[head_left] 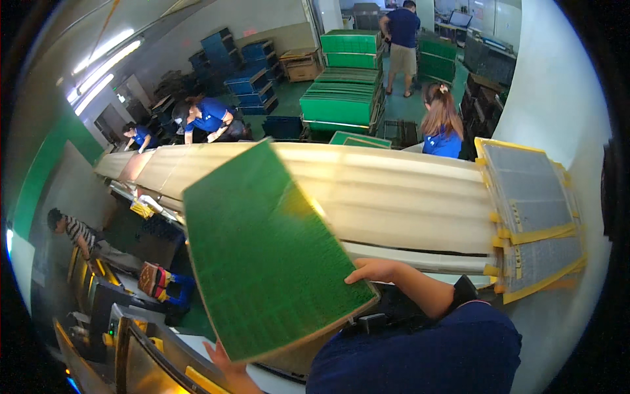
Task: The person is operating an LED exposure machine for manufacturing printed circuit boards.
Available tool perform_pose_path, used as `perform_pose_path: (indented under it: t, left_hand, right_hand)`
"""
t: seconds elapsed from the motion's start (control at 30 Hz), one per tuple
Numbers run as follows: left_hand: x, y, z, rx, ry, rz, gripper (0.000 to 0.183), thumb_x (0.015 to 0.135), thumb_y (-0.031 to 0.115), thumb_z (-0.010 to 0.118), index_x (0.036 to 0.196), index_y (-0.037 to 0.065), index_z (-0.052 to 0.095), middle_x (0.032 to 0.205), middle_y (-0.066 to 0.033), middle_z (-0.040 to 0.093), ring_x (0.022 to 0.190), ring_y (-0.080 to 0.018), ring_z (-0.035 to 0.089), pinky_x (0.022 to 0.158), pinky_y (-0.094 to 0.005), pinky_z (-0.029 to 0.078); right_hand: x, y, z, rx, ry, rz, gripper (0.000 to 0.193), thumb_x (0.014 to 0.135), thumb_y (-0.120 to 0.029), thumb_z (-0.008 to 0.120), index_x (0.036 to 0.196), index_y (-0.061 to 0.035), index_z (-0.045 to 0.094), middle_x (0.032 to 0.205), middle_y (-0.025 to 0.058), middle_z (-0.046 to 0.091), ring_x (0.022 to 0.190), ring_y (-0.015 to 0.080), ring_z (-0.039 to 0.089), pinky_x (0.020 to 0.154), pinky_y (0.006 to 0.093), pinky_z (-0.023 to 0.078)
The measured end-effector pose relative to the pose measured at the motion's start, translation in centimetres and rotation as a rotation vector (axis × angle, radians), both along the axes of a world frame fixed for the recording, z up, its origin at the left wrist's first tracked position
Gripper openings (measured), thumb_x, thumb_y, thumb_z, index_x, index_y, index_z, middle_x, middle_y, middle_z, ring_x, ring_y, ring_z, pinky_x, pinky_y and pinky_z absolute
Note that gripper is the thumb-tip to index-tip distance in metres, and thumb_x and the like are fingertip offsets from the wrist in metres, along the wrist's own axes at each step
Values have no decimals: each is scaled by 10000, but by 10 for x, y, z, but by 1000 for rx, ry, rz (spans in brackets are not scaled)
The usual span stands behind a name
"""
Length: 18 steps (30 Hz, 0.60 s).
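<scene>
A large green rectangular board [269, 262] with a pale thin rim is held up tilted before me, covering part of the long pale work surface behind it. My right hand [375, 270] grips its right edge near the lower corner, thumb over the green face and the other fingers mostly hidden. At the board's lower left corner is my left hand [226, 369], closed on the edge, its fingertips partly behind the board.
The long pale conveyor-like table [407, 190] runs across. Grey mesh panels with yellow tape edging [535, 190] lean at its right end. Beyond stand stacked green boards [338, 98]. Co-workers [213, 118] sit along the far side. A machine with yellow parts [151, 348] stands at lower left.
</scene>
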<state>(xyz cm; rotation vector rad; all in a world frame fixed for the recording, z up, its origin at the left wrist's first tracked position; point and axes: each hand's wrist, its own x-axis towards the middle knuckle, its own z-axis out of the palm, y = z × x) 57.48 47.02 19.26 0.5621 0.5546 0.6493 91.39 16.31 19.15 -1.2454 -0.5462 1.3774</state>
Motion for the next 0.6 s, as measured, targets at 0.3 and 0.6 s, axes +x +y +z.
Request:
perform_pose_path:
  t: [0.3, 0.6]
  left_hand:
    - [-130, -16, -38, 380, 593, 489, 483, 811, 22, 574, 1273, -55, 461, 1139, -133, 586, 971, -278, 579, 868, -354, 466]
    - [-317, -186, -53, 124, 969, 1142, 271, 852, 81, 566, 1090, -48, 580, 987, -84, 628, 828, -187, 585, 749, -332, 479]
  right_hand:
    - [-15, 147, -36, -39, -674, 449, 582, 835, -500, 617, 993, 60, 619, 935, 195, 657, 893, 273, 618, 786, 409, 458]
    - [-280, 352, -67, 218, -730, 1083, 450, 838, -380, 672, 967, 49, 644, 773, 109, 647, 710, 160, 588, 654, 337, 454]
